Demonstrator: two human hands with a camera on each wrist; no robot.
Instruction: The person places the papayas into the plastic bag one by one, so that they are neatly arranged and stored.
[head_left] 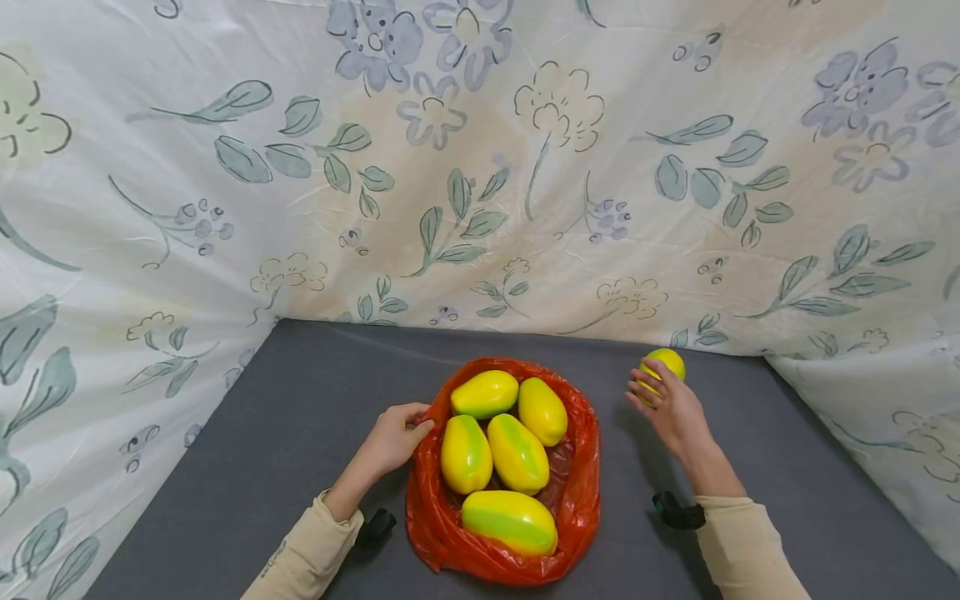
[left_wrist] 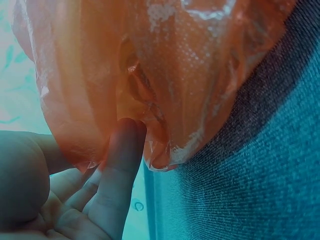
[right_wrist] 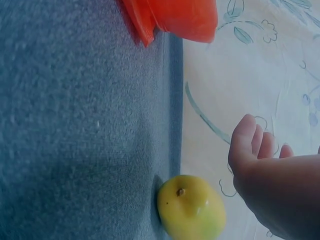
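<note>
A red plastic bag (head_left: 587, 492) stands with its mouth rolled wide, holding several yellow-green mangoes such as the front one (head_left: 510, 522). At its left rim, my left hand (head_left: 393, 437) pinches the plastic between thumb and fingers; the left wrist view shows the thin bag (left_wrist: 195, 75) close up. A lone mango (head_left: 670, 362) lies on the table at the back right. My right hand (head_left: 675, 412) is raised near it with relaxed fingers and nothing in them. In the right wrist view, a gap separates the hand (right_wrist: 265, 175) from the mango (right_wrist: 192, 207).
Dark grey cloth (head_left: 300, 400) covers the table. A white curtain with flowers and leaves (head_left: 465, 250) rises behind the back edge and along both sides. Each wrist carries a small black device, such as the right one (head_left: 678, 512).
</note>
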